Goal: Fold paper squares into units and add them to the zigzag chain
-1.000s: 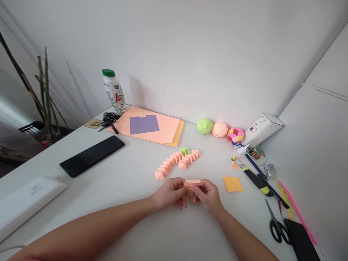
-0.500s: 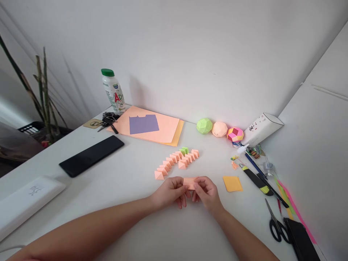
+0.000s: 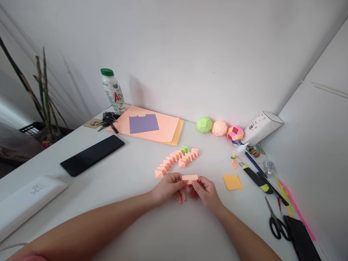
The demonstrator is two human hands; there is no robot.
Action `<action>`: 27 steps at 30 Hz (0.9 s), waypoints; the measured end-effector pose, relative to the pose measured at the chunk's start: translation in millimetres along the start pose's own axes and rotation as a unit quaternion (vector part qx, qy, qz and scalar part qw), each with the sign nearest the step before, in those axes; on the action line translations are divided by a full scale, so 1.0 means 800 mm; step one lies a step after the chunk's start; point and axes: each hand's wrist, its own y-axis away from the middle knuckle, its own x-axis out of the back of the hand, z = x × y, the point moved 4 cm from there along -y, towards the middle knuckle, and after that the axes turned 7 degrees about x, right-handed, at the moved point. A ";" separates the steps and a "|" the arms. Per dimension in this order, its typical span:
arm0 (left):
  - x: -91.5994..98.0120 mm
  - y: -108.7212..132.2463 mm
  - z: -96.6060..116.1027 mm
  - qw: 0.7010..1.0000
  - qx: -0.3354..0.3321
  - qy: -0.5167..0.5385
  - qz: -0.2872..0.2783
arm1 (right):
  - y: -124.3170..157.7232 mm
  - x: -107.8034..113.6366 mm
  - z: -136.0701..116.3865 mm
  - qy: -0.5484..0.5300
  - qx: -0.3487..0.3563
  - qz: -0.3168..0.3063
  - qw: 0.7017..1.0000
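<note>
Standing by, I see both hands at one peach paper piece (image 3: 189, 178), held up between them. Left hand (image 3: 170, 186): thumb and fingers pinch its left end. Right hand (image 3: 208, 191): same pinch at the right end, thumb on the near face. The piece shows a crease along its length, a narrow face above a lower one; I judge it part-folded, not yet of the pointed form seen nearby.

Just beyond the left hand: a slanting row of peach folded units (image 3: 167, 163), pointed and overlapping. A second, shorter row (image 3: 189, 157) stands beyond the gap between the hands, light green units (image 3: 184, 149) at the far end. These look finished as units, none joined into a ball.

Right of the right hand, apart: yellow paper squares (image 3: 232, 182), flat, apparently unworked.

Farther beyond the right hand: three faceted paper balls (image 3: 219, 128), assembled. Number of units outstanding: cannot tell.
</note>
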 end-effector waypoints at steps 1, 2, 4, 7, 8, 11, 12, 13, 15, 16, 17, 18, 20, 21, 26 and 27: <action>0.000 0.000 0.000 1.000 -0.001 -0.001 0.000 | 0.000 0.000 0.000 -0.003 -0.004 0.002 1.000; 0.000 0.000 0.000 1.000 -0.003 -0.001 0.001 | -0.001 -0.001 -0.001 -0.007 -0.008 0.003 1.000; 0.001 0.000 -0.001 1.000 -0.005 -0.002 0.003 | -0.001 -0.001 -0.003 -0.021 -0.016 0.004 1.000; 0.001 0.000 -0.001 1.000 -0.005 -0.005 0.009 | -0.002 -0.002 -0.006 -0.037 -0.025 0.002 0.999; 0.001 0.000 -0.001 1.000 -0.003 -0.007 0.012 | -0.003 -0.002 -0.006 -0.039 -0.027 0.002 0.999; 0.001 -0.001 -0.002 1.000 0.001 -0.010 0.018 | -0.003 -0.002 -0.007 -0.042 -0.030 0.003 0.999; 0.001 -0.001 -0.002 1.000 0.000 -0.011 0.019 | -0.003 -0.002 -0.007 -0.042 -0.031 0.004 0.999; 0.001 -0.001 -0.002 1.000 0.000 -0.012 0.019 | -0.004 -0.002 -0.006 -0.042 -0.032 0.005 0.999; 0.001 -0.001 -0.003 1.000 0.000 -0.012 0.021 | -0.004 -0.002 -0.005 -0.036 -0.036 0.008 0.999; 0.001 -0.001 -0.003 1.000 0.001 -0.012 0.023 | -0.004 -0.001 -0.004 -0.033 -0.037 0.009 0.999; 0.001 -0.001 -0.003 1.000 0.002 -0.013 0.024 | -0.004 -0.001 -0.004 -0.031 -0.037 0.010 0.999; 0.001 0.000 -0.003 1.000 0.003 -0.014 0.025 | -0.004 -0.001 -0.003 -0.032 -0.035 0.010 0.999; 0.000 0.000 -0.003 0.999 0.003 -0.019 0.026 | -0.004 -0.002 -0.003 -0.036 -0.030 0.009 0.999; 0.000 0.000 -0.002 0.999 0.003 -0.022 0.026 | -0.004 -0.002 -0.002 -0.038 -0.028 0.009 0.999; 0.001 -0.002 -0.003 0.999 0.002 -0.031 0.024 | -0.003 -0.002 -0.001 -0.032 -0.028 0.016 0.999; 0.001 -0.002 -0.003 0.999 0.001 -0.030 0.021 | -0.003 -0.002 0.000 -0.031 -0.027 0.018 0.999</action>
